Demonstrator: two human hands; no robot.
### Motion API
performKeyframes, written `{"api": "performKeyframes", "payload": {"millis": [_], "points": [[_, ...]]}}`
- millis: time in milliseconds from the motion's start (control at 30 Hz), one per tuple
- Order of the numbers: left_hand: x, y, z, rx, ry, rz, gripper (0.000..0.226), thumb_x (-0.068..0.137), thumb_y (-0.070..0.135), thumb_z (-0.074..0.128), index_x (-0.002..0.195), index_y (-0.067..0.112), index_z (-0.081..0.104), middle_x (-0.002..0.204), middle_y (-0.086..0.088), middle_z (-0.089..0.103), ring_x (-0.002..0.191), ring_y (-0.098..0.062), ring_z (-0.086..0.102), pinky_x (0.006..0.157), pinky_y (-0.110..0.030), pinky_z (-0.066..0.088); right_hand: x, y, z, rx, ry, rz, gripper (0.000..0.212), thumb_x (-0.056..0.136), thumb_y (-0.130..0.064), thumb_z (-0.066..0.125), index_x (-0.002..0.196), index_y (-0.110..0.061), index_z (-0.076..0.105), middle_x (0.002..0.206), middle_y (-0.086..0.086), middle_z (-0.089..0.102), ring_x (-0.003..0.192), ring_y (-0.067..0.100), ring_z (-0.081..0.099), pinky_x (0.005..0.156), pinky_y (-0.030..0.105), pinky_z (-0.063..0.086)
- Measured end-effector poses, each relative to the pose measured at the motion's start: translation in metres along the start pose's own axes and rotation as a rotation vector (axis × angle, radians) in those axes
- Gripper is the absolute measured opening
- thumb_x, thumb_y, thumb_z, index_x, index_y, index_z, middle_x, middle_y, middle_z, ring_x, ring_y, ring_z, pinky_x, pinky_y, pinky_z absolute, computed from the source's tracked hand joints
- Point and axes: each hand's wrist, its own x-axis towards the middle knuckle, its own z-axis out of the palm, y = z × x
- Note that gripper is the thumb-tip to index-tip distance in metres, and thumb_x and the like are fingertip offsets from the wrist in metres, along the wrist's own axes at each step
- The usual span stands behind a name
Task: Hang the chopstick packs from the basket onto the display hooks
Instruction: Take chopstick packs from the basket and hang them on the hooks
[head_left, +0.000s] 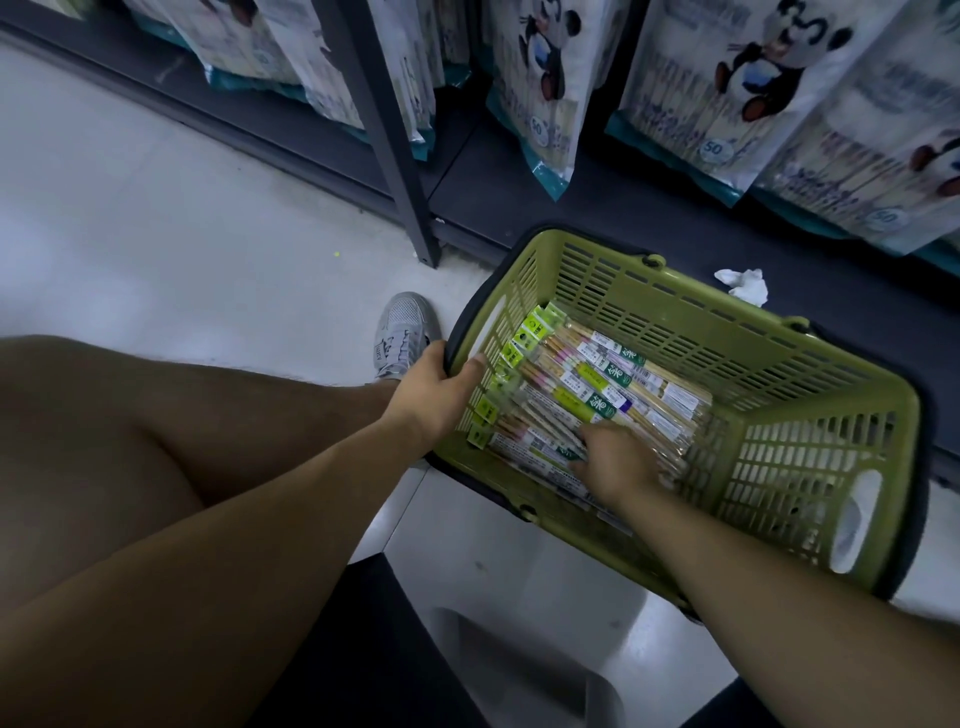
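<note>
Crouched at shelf foot. Green basket (753, 343) at 4 o'clock, apparently half on the dark shelf base (597, 218), near corner over the floor. Left hand (436, 384) curled round its 9 o'clock rim. Right hand (618, 462) is down on the chopstick packs (597, 384) stacked inside, fingers bent; cannot tell whether it grips one. Risks: slick packs overlap, so lifting one may drag neighbours out or fan the stack, and a hard pull could tip the basket if the left hand slackens. No hooks in view; panda bags (727, 88) crowd 1 o'clock.
</note>
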Motion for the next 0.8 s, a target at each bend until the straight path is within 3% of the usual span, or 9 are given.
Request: {"api": "performKeyframes", "payload": {"millis": [133,233,367,433,500,567,633,700,800], "points": [[0.001,0.001,-0.001,0.041,0.012,0.009,0.034,0.092,0.057,0.057,0.116,0.031,0.058,0.103,0.002,0.074,0.094,-0.022,0.072,0.095,-0.049,0.058,0.000,0.005,-0.004,0.102,-0.089,0.022,0.018,0.095,-0.030,0.065,0.107,-0.016,0.066,0.082,0.001,0.063,0.071,0.019,0.063,0.051,0.024,0.036],[0.002,0.002,-0.001,0.071,0.009,0.004,0.036,0.095,0.050,0.061,0.121,0.026,0.054,0.111,-0.004,0.072,0.096,-0.022,0.071,0.092,-0.045,0.059,-0.003,0.015,-0.023,0.338,-0.064,0.057,0.013,0.098,-0.027,0.064,0.088,-0.020,0.058,0.071,0.001,0.058,0.056,0.015,0.053,0.047,0.024,0.036],[-0.004,0.018,0.004,0.452,0.485,0.442,0.052,0.092,0.041,0.068,0.130,0.010,0.052,0.125,-0.008,0.051,0.117,-0.027,0.050,0.103,-0.043,0.042,-0.007,-0.003,-0.068,0.551,0.123,-0.026,0.018,0.104,-0.029,0.053,0.097,-0.013,0.052,0.075,0.016,0.057,0.057,0.022,0.048,0.047,0.030,0.037],[-0.007,0.038,0.007,0.306,0.362,0.511,0.044,0.093,0.047,0.064,0.123,0.016,0.060,0.120,-0.001,0.053,0.112,-0.022,0.055,0.099,-0.039,0.047,-0.012,-0.029,-0.091,0.574,0.233,-0.121,0.016,0.105,-0.033,0.052,0.103,-0.017,0.051,0.077,0.010,0.061,0.058,0.022,0.053,0.046,0.032,0.040],[-0.013,0.058,0.014,0.039,0.036,0.378,0.030,0.095,0.050,0.062,0.113,0.026,0.065,0.113,0.001,0.064,0.104,-0.016,0.064,0.092,-0.035,0.054,-0.021,-0.059,-0.107,0.627,0.262,-0.236,0.016,0.103,-0.031,0.054,0.115,-0.020,0.053,0.085,0.002,0.067,0.065,0.021,0.062,0.049,0.032,0.047],[-0.018,0.068,0.025,-0.248,-0.098,0.205,0.016,0.101,0.042,0.062,0.103,0.026,0.061,0.107,-0.002,0.070,0.099,-0.015,0.068,0.087,-0.034,0.057,-0.028,-0.083,-0.114,0.577,0.231,-0.321,0.033,0.099,-0.027,0.059,0.129,-0.019,0.050,0.098,0.000,0.068,0.079,0.021,0.066,0.058,0.034,0.052],[-0.017,0.072,0.026,-0.362,0.011,0.079,0.018,0.106,0.033,0.055,0.101,0.015,0.055,0.103,-0.011,0.068,0.090,-0.023,0.067,0.086,-0.044,0.056,-0.030,-0.096,-0.111,0.622,0.115,-0.377,0.041,0.093,-0.030,0.064,0.132,-0.026,0.051,0.097,-0.011,0.066,0.085,0.012,0.066,0.064,0.026,0.050],[-0.013,0.070,0.016,-0.474,0.113,0.037,0.015,0.109,0.027,0.045,0.102,0.014,0.049,0.096,-0.014,0.069,0.083,-0.028,0.068,0.082,-0.048,0.059,-0.027,-0.092,-0.101,0.780,0.013,-0.347,0.022,0.094,-0.037,0.064,0.116,-0.035,0.063,0.087,-0.021,0.068,0.080,-0.003,0.064,0.065,0.017,0.047],[0.000,0.065,-0.010,-0.560,0.169,0.033,0.021,0.106,0.035,0.041,0.111,0.015,0.042,0.079,-0.006,0.064,0.061,-0.022,0.067,0.063,-0.045,0.062,-0.015,-0.057,-0.076,0.744,0.065,-0.155,0.013,0.100,-0.031,0.062,0.100,-0.021,0.071,0.086,-0.013,0.069,0.081,0.004,0.065,0.072,0.027,0.046]]}}
